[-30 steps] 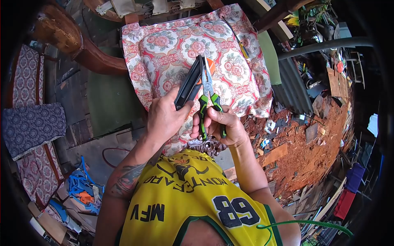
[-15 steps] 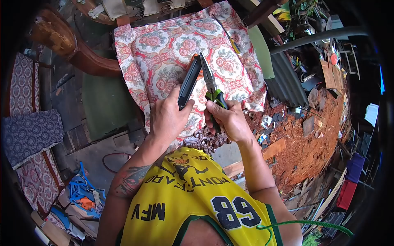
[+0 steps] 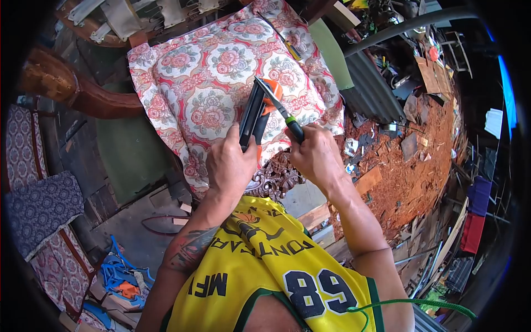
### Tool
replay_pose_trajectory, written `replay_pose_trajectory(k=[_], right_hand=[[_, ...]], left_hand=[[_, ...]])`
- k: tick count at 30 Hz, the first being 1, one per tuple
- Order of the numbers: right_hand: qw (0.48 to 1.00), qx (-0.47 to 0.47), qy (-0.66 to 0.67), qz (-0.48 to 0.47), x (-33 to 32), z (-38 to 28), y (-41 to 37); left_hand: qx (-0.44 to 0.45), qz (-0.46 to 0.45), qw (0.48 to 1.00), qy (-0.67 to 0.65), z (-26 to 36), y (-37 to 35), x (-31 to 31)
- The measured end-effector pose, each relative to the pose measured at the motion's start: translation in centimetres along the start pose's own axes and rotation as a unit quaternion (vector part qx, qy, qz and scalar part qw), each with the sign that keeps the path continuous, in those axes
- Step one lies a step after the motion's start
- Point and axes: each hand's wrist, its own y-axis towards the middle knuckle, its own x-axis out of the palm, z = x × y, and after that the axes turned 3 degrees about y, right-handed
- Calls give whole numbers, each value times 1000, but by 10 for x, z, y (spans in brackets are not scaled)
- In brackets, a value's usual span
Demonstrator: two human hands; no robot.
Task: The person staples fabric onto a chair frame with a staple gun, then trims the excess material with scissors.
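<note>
My left hand (image 3: 231,160) is closed around an orange and black stapler-like tool (image 3: 253,116), held over the flowered cushion. In my right hand (image 3: 316,154) are long-nose pliers (image 3: 287,116) with black and green handles; their jaws reach the tool's upper end. Whether the jaw tips touch it or grip anything there is too small to tell. Beneath both tools lies the red and white floral seat cushion (image 3: 213,63), its fabric edge spread out. A screwdriver (image 3: 292,51) with a yellow handle rests on the cushion's upper right part.
Carved dark wood (image 3: 279,176) borders the cushion near my body. A curved wooden chair part (image 3: 105,104) stands at the left, above green fabric (image 3: 130,160). Corrugated sheet (image 3: 373,86) and reddish, debris-strewn ground (image 3: 406,171) lie to the right. Blue scraps (image 3: 113,265) are at lower left.
The pliers have turned, and their jaws now cross the tool's upper end. The view has shifted, showing the cushion further left, and more of the tool's orange body is visible.
</note>
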Motion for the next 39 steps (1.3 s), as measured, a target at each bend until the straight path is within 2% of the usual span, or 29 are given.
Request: replay_pose_trajectory(k=[3, 6, 12, 15, 18, 20, 22, 26, 30, 32, 33, 34, 36, 37, 39], right_hand=[[998, 19, -61, -14, -15, -4, -3], [996, 9, -85, -18, -22, 0, -4], [994, 14, -110, -17, -38, -2, -2], [982, 5, -185, -36, -58, -8, 0], [956, -4, -283, -76, -77, -11, 1], [960, -24, -273, -63, -81, -4, -1], [963, -50, -259, -52, -75, 1, -2], [976, -10, -218, -20, -59, 4, -9], [991, -41, -130, -5, -41, 28, -10], [996, 29, 55, -65, -28, 29, -5], [979, 110, 139, -102, -23, 22, -3], [956, 120, 250, -94, -9, 25, -5], [917, 86, 361, -144, 15, 36, 0], [889, 98, 422, -148, 22, 34, -1], [855, 116, 474, -175, 29, 32, -1]], left_hand=[[13, -13, 1000, 8, 2, -2, 3], [45, 30, 998, -12, 3, -2, 9], [31, -9, 999, 15, 14, 0, 5], [15, -35, 999, 15, 16, 0, 7], [46, 3, 999, 10, 12, -1, 15], [73, 26, 995, 58, 10, -1, 15], [61, 9, 996, 64, 7, -1, 15], [69, 19, 996, 58, 5, -3, 14], [54, 2, 997, 47, 3, 0, 13], [49, 8, 998, 44, 1, 2, 11], [45, 11, 998, 39, 0, 1, 10], [41, 15, 999, 32, -1, 1, 9], [39, 10, 999, 27, -4, 3, 7], [38, 3, 999, 19, -7, 4, 7], [41, 8, 999, 16, -12, 6, 9]])
